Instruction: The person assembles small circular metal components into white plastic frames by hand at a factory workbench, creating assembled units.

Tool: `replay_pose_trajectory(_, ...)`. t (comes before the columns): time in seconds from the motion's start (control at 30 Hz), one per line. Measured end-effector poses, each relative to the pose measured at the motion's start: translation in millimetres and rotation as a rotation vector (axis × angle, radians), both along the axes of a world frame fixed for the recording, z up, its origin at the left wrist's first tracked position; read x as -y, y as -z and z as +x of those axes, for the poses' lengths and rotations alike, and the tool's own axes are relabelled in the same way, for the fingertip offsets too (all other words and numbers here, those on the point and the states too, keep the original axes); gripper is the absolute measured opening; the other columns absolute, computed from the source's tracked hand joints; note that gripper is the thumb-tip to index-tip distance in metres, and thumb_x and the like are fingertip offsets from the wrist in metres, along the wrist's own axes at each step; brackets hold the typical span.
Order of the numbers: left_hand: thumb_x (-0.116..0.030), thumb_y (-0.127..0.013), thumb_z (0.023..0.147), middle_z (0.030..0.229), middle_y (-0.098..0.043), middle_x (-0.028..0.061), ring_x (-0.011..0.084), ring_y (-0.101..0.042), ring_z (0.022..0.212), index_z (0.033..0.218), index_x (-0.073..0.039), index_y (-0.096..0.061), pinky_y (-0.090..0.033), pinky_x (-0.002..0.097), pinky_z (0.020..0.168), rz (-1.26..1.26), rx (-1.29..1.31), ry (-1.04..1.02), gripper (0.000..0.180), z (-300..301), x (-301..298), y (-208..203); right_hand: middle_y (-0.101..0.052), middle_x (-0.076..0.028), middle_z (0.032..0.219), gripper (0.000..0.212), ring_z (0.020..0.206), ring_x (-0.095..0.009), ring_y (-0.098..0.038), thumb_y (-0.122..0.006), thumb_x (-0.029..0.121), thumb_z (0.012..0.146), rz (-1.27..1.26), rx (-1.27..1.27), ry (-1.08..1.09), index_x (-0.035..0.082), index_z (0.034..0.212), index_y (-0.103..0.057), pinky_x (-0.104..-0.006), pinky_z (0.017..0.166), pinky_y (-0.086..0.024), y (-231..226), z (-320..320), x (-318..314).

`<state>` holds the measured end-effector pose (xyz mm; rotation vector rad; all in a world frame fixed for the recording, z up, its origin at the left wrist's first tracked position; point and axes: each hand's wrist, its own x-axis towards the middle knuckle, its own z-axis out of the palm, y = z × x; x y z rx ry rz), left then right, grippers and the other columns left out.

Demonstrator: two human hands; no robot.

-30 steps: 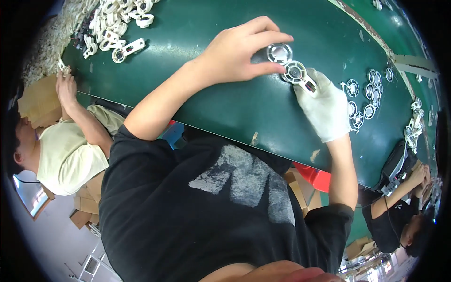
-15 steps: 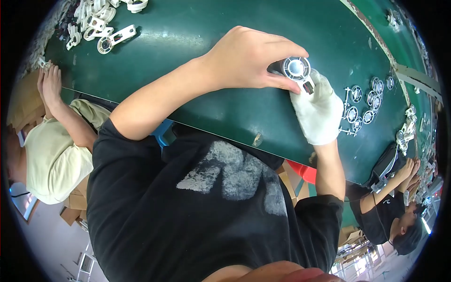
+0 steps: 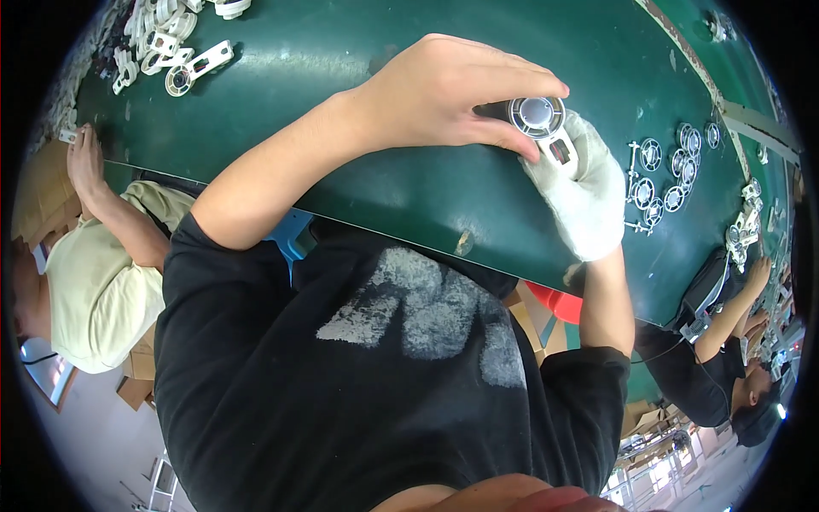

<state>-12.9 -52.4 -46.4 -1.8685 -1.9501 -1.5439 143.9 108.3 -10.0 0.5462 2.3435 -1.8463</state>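
Note:
My bare left hand (image 3: pixel 431 96) curls its fingers and thumb around a small white housing (image 3: pixel 560 151) with a round, silver spoked ring (image 3: pixel 537 116) on its head. The ring faces up and surrounds a pale round centre. A short handle with a dark slot runs down from it into my right hand (image 3: pixel 583 205), which wears a white glove. The gloved fingers are closed on that handle and mostly hidden behind it. Both hands are raised over the green table (image 3: pixel 384 192).
Several silver spoked rings (image 3: pixel 650 154) lie on the table to the right. White housings (image 3: pixel 210 61) are heaped at the far left, with more white parts (image 3: pixel 744 224) at the right. Co-workers sit on either side; a hand (image 3: pixel 85 158) of the left one rests at the table edge.
My hands have turned the housing slightly, so more of its slotted handle shows. The gloved hand sits a little lower along it. The co-worker at the right has shifted an arm.

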Motion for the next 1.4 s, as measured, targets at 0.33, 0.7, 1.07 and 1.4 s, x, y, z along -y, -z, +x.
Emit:
replay_pose_trajectory(0.33,-0.027,-0.086,0.071,0.114,-0.075,0.0097,0.0231,-0.071,0.083,0.120,-0.003,-0.071,-0.058,0.0332,0.073,0.005,-0.119,0.014,0.058,11,-1,-6,-0.070,-0.005,0.091,0.028,0.081,-0.011,-0.065,-0.066,0.018,0.095,-0.290,0.156,-0.126,0.002,0.119,-0.064,-0.0275,0.071,-0.053,-14,-3,-23)
replay_pose_trajectory(0.7,-0.008,-0.079,0.085,0.123,-0.074,0.0102,0.0225,-0.068,0.110,0.121,-0.003,-0.072,-0.054,0.0341,0.096,-0.103,0.389,0.120,0.037,25,-8,-10,-0.076,-0.012,0.101,0.032,0.087,-0.023,-0.074,-0.071,0.027,0.096,0.316,-0.182,-0.139,0.011,0.124,-0.071,-0.0337,0.077,-0.057,11,6,-10)
replay_pose_trajectory(1.07,-0.030,-0.075,0.093,0.095,-0.074,0.0046,0.0154,-0.066,0.091,0.105,-0.007,-0.079,-0.053,0.0305,0.087,-0.342,0.667,-0.105,0.026,-41,-43,-25,-0.064,-0.001,0.078,0.039,0.061,-0.005,-0.053,-0.056,0.015,0.103,0.109,0.056,0.184,0.001,0.140,-0.057,-0.0217,0.058,-0.047,-1,-3,0)
replay_pose_trajectory(1.4,-0.008,-0.063,0.086,0.107,-0.071,0.0225,0.0388,-0.070,0.103,0.113,-0.001,-0.071,-0.056,0.0458,0.090,-0.281,-0.134,-0.656,0.030,-142,-2,-60,-0.068,-0.006,0.079,0.036,0.065,-0.010,-0.059,-0.059,0.016,0.101,0.215,0.041,0.008,0.004,0.134,-0.063,-0.0256,0.066,-0.051,4,2,-5)
